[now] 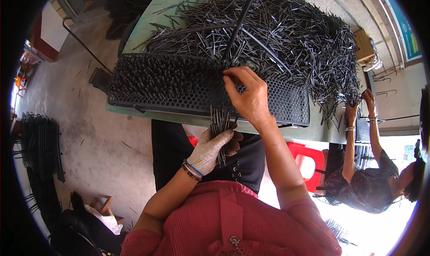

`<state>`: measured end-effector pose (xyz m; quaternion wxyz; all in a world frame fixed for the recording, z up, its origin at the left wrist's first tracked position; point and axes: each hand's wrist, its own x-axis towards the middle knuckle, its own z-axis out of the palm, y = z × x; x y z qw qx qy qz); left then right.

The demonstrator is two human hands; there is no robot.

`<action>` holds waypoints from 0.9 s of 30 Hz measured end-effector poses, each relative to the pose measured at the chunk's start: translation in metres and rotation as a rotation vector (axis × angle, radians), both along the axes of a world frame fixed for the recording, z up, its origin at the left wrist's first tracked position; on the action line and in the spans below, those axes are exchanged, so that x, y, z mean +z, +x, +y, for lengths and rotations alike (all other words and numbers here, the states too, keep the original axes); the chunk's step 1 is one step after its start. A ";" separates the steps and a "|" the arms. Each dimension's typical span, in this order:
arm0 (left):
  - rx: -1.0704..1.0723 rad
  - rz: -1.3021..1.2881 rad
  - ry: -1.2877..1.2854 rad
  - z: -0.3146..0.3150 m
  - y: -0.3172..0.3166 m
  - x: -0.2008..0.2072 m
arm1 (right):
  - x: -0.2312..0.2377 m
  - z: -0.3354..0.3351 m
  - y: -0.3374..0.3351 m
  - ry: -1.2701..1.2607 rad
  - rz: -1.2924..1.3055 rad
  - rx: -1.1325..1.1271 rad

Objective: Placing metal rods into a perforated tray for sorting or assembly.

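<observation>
Nearest me, just below the centre of the frame, I see the gloved left hand [209,150] wrapped around a bundle of black rods [219,119]. At the centre, the bare right hand [251,97] bends thumb and forefinger close over the perforated tray [289,104]; I can't tell whether they pinch a rod. Rods crowd the tray's left part. Beyond it, a loose heap [277,29] covers much of the green counter [145,23], upper centre to right.

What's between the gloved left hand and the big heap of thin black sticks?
In the head view, mainly a black rectangular perforated tray, its left part packed with upright black sticks; the bare right hand is over it.
</observation>
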<state>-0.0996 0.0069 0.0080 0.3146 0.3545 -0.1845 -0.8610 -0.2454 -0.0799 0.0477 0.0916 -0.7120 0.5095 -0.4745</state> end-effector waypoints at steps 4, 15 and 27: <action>-0.003 0.007 -0.007 0.000 -0.001 -0.002 | 0.002 0.008 0.000 0.044 -0.047 0.015; -0.004 0.034 -0.033 -0.001 0.000 0.002 | -0.003 -0.003 -0.003 -0.009 0.178 0.016; -0.001 0.055 -0.158 -0.002 0.005 0.008 | 0.018 0.030 -0.023 0.558 -0.022 0.100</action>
